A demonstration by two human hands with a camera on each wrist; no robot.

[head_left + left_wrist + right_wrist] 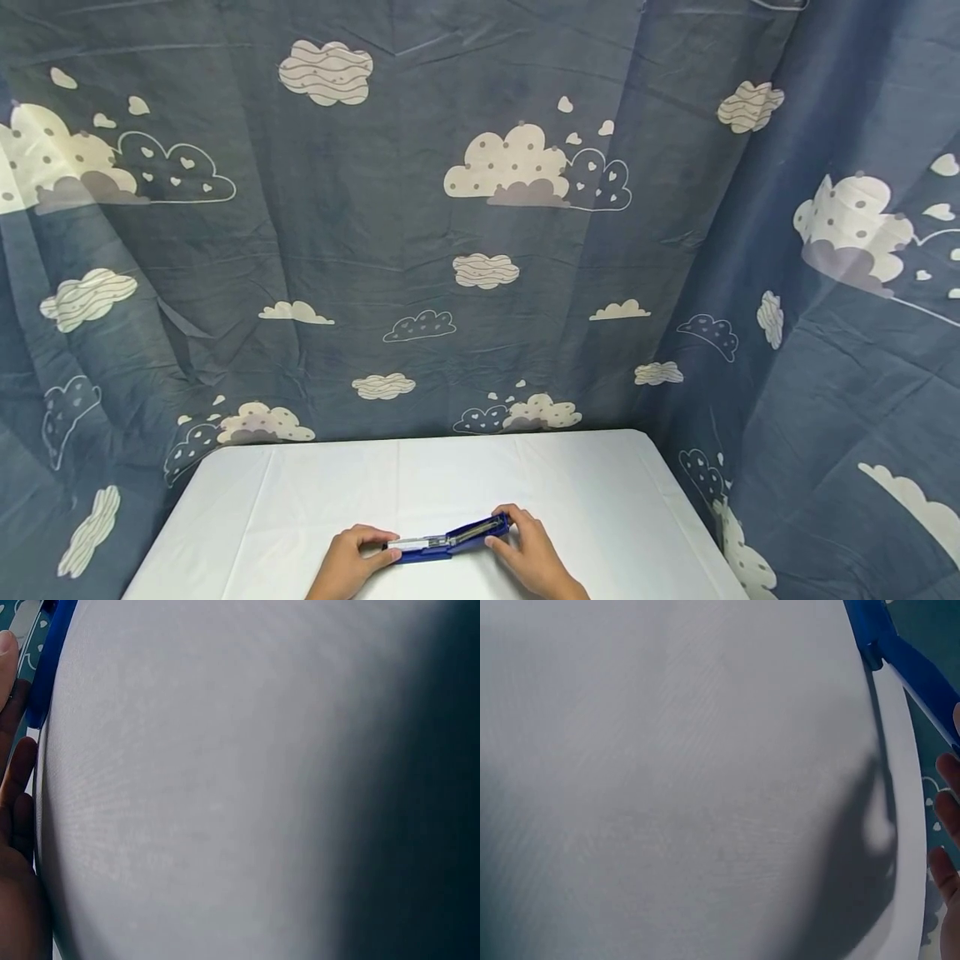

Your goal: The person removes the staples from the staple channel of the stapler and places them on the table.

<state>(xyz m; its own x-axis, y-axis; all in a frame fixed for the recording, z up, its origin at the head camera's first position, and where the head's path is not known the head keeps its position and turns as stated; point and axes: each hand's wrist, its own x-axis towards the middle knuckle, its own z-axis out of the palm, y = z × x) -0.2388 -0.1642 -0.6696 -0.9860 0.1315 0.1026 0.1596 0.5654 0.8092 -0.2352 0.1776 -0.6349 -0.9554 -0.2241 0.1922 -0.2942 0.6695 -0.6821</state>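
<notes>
A blue stapler [437,554] lies unfolded near the front of the white table, its two parts spread at a wide angle. Silver metal shows along the left part, and a brassy strip runs inside the raised right part. My left hand [348,560] pinches the left end between thumb and fingers. At the other end, my right hand [536,558] grips the raised part, thumb below and fingers over the tip. In the left wrist view only a blue edge [46,675] appears beside the fingers. The right wrist view shows the hinge side [919,671] and several fingertips [946,814].
The white-covered table [600,483] spreads out behind and to both sides of the hands. Dark blue curtains [375,242] with a cloud print hang along its back and sides.
</notes>
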